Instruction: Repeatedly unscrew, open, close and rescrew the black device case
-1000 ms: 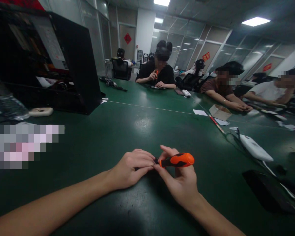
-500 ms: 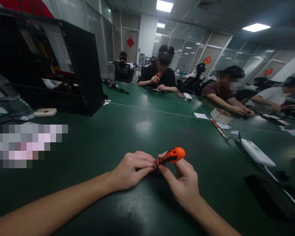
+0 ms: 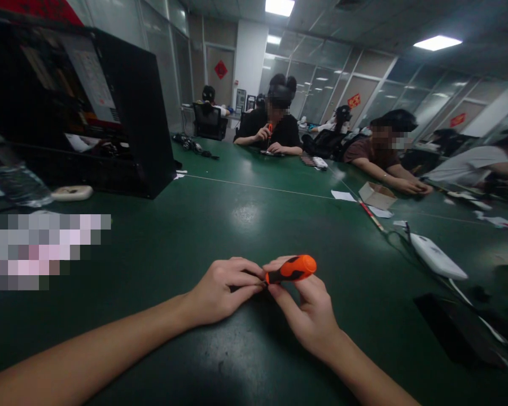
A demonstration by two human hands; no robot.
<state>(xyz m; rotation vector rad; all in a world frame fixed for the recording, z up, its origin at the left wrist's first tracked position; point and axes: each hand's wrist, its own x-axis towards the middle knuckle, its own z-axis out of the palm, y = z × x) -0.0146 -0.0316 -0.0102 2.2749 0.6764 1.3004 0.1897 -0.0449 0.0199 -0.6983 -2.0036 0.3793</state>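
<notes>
My right hand is closed round an orange and black screwdriver, held almost level with its handle end pointing right. Its tip points left into the fingers of my left hand. That hand rests on the green table with thumb and fingers pinched round something small and dark that I cannot make out. The two hands touch at the screwdriver's tip.
A black open case stands at the far left with a water bottle beside it. A white device with a cable and a dark flat object lie to the right. Several people sit working along the table's far and right sides.
The screwdriver handle tilted up slightly and came a little to the left, then settled near level. My left hand has stayed in place.
</notes>
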